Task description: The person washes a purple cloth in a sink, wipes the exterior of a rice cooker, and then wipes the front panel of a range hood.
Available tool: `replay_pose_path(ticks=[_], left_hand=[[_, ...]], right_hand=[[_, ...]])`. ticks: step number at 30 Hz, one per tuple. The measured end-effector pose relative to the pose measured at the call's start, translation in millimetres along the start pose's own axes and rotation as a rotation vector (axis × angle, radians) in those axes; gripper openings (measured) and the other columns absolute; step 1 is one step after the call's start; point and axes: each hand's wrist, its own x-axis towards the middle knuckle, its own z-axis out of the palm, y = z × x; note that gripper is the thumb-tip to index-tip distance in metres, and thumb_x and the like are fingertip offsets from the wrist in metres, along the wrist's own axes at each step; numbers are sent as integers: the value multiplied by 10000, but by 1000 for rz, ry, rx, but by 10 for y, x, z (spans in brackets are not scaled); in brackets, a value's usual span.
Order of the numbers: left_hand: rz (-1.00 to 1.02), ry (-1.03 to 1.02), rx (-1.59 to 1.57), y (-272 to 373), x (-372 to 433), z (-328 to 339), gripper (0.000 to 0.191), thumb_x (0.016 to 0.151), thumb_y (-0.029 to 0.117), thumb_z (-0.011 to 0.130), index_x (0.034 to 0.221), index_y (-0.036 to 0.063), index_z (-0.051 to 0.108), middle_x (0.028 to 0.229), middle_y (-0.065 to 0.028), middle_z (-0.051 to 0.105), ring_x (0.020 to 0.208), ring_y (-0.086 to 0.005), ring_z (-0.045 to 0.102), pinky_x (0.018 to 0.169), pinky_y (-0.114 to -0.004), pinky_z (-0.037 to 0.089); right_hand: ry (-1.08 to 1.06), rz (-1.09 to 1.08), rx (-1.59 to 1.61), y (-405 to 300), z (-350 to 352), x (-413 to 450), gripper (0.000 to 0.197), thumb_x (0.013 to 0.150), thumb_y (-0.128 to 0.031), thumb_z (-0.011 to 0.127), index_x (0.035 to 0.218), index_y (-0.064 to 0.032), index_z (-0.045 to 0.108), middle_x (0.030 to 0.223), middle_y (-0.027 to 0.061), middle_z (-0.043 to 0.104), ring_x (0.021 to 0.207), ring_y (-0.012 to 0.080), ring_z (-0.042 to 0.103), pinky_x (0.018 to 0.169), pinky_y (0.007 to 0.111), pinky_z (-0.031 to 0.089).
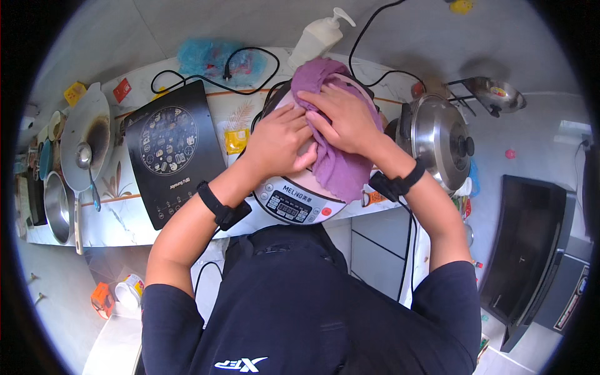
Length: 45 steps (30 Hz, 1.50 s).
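In front of my body stands a white and black Meling electric cooker [300, 197], its control panel facing me. A crumpled purple cloth [344, 173] drapes over the right part of its lid. My right hand [342, 119] lies on the cloth with its fingers pressed into the folds. Flat against the pale lid rests my left hand [283, 140], thumb apart from the fingers, its fingertips close to the cloth and my right hand. Whether the left fingertips touch the cloth is hidden.
Left of the cooker lies a black Joyoung induction hob [173, 150], then a wok [89, 126] with a ladle [84, 157]. A lidded steel pot [438, 145] stands to the right. Behind are a white pump bottle [316, 40], a blue plastic bag [211, 58] and black cords [255, 49].
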Motion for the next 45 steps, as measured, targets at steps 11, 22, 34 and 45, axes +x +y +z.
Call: replay_pose_path(ticks=[11, 22, 34, 45], left_hand=[[-62, 151, -37, 45, -26, 84, 377, 726, 173, 647, 1081, 55, 689, 1190, -109, 663, 1149, -272, 611, 1003, -434, 473], [-17, 68, -16, 37, -12, 53, 431, 748, 192, 639, 1145, 26, 667, 1227, -134, 647, 1174, -311, 596, 1018, -452, 456], [49, 65, 56, 78, 22, 27, 393, 744, 190, 651, 1089, 6, 691, 1165, -159, 670, 1139, -326, 616, 993, -438, 474], [26, 70, 73, 70, 21, 39, 441, 732, 199, 659, 1143, 40, 680, 1204, -135, 660, 1178, -300, 599, 999, -402, 472]], right_hand=[[145, 545, -254, 210, -88, -640, 366, 944, -247, 513, 1238, -33, 560, 1117, 220, 644, 1044, 403, 602, 954, 489, 457], [247, 407, -347, -29, -86, -1036, 406, 839, -103, 565, 1238, -25, 573, 1064, 247, 642, 997, 398, 618, 966, 450, 469], [304, 253, -223, -160, 83, -827, 376, 868, -175, 568, 1234, -90, 585, 951, 132, 657, 942, 314, 625, 981, 453, 451], [326, 351, -234, -239, 88, -809, 391, 853, -158, 593, 1231, -59, 571, 1035, 214, 647, 993, 411, 608, 970, 482, 458]])
